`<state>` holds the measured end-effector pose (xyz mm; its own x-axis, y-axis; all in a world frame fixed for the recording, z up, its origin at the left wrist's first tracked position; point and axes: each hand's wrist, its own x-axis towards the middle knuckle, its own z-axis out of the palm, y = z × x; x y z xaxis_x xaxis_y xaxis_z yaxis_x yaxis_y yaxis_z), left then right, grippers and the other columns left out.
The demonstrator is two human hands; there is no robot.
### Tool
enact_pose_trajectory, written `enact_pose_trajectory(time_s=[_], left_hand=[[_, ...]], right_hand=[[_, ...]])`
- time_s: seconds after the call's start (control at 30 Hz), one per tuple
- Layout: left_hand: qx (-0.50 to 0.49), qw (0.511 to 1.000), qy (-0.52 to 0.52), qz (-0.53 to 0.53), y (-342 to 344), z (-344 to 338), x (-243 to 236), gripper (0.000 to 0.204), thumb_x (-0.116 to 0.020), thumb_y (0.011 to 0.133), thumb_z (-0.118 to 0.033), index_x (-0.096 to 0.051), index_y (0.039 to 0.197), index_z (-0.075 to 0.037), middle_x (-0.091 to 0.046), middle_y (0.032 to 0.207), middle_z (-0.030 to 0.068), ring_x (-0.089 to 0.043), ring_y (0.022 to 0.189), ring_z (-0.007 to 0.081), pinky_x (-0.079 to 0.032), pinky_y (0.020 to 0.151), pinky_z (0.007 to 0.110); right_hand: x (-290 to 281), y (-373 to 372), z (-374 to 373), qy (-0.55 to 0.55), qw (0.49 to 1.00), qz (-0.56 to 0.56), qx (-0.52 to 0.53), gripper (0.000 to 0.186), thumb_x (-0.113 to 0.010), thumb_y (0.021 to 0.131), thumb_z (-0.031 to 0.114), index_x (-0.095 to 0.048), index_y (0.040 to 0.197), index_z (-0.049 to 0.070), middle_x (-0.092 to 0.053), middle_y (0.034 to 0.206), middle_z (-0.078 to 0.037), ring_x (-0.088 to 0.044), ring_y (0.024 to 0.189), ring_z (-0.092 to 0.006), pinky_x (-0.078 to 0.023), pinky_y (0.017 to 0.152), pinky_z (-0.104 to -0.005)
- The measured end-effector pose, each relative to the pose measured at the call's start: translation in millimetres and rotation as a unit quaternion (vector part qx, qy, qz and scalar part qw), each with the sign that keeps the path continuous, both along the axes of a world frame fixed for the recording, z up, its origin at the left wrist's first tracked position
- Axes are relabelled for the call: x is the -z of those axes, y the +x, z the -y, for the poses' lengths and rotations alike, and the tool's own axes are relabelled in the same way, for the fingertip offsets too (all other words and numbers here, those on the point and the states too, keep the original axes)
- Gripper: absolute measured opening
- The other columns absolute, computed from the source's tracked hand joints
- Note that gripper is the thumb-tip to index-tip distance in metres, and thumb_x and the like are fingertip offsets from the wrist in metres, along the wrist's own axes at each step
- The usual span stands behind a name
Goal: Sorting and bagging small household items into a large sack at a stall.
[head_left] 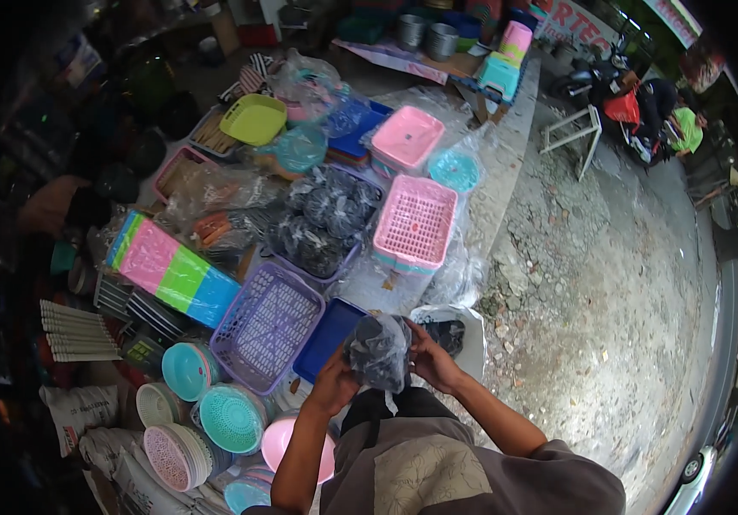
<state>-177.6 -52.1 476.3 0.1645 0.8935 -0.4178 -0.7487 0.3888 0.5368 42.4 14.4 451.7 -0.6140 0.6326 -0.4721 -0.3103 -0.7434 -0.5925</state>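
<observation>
Between my two hands, in front of my body, is a clear plastic bag (378, 350) packed with something black; what exactly is inside I cannot make out. My left hand (335, 384) is closed on its left side. On its right edge, my right hand (432, 356) grips the plastic. Just beyond the right hand, a white sack (474, 348) stands with its mouth wide, dark bagged contents showing inside. A blue tray (328, 339) lies left of the held bag. Farther off, a purple basket (322, 275) holds several similar black bags (330, 206).
Beside the blue tray sits a purple lattice basket (268, 330). Stacked pink baskets (416, 219) stand ahead, colourful wrapped drawers (172, 266) to the left. Round colander stacks (232, 418) crowd the lower left. Rough concrete ground (575, 343) stretches right, with a white trestle (573, 137) and motorcycle (635, 137) beyond.
</observation>
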Motion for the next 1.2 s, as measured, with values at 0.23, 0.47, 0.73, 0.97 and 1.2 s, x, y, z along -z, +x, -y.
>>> enact_pose_trajectory(time_s=[0.23,0.47,0.73,0.97,1.2], left_hand=[[-0.001,0.986,0.000,-0.165,-46.8,41.6,-30.1,0.046,-0.037,0.097,-0.005,-0.036,0.143,-0.002,-0.054,0.129,0.0110,-0.055,0.113,0.0203,-0.048,0.094,0.035],[-0.030,0.938,0.058,-0.341,-83.6,72.3,-18.4,0.046,-0.039,0.098,-0.004,-0.036,0.143,0.001,-0.056,0.127,0.0110,-0.055,0.109,0.0166,-0.040,0.097,0.028],[0.010,0.947,0.148,-0.286,-85.1,70.6,-95.1,0.063,-0.030,0.088,0.006,-0.024,0.150,-0.005,-0.049,0.133,0.0143,-0.054,0.115,0.0172,-0.044,0.097,0.030],[-0.048,0.976,0.107,-0.183,-85.9,70.1,-87.6,0.066,-0.032,0.086,0.007,-0.022,0.150,-0.006,-0.050,0.132,0.0141,-0.056,0.111,0.0169,-0.046,0.096,0.034],[-0.150,0.973,0.046,-0.168,-87.7,47.8,-54.1,0.057,-0.037,0.087,0.006,-0.037,0.143,-0.005,-0.051,0.131,0.0114,-0.057,0.111,0.0166,-0.048,0.094,0.031]], right_hand=[[13.8,-49.0,17.8,-0.079,0.984,-0.116,-0.111,0.047,-0.037,0.093,0.024,-0.044,0.134,0.003,-0.053,0.133,-0.010,-0.052,0.119,-0.0221,-0.038,0.105,-0.0410],[-11.7,-79.7,26.3,-0.017,0.987,-0.113,-0.117,0.050,-0.050,0.090,0.022,-0.044,0.136,0.004,-0.054,0.133,-0.009,-0.052,0.121,-0.0229,-0.037,0.106,-0.0406],[-17.9,-111.6,18.8,-0.134,0.973,-0.115,-0.150,0.059,-0.036,0.102,0.043,-0.037,0.142,0.000,-0.049,0.139,-0.015,-0.049,0.126,-0.0275,-0.037,0.109,-0.0429],[-5.6,-112.5,-13.6,-0.093,0.979,-0.093,-0.158,0.046,-0.043,0.101,0.030,-0.043,0.136,0.001,-0.052,0.135,-0.013,-0.053,0.122,-0.0254,-0.040,0.107,-0.0418],[-31.8,-110.9,-45.2,-0.016,0.980,-0.125,-0.156,0.036,-0.060,0.090,0.010,-0.052,0.124,0.002,-0.062,0.117,-0.009,-0.061,0.106,-0.0204,-0.047,0.099,-0.0367]])
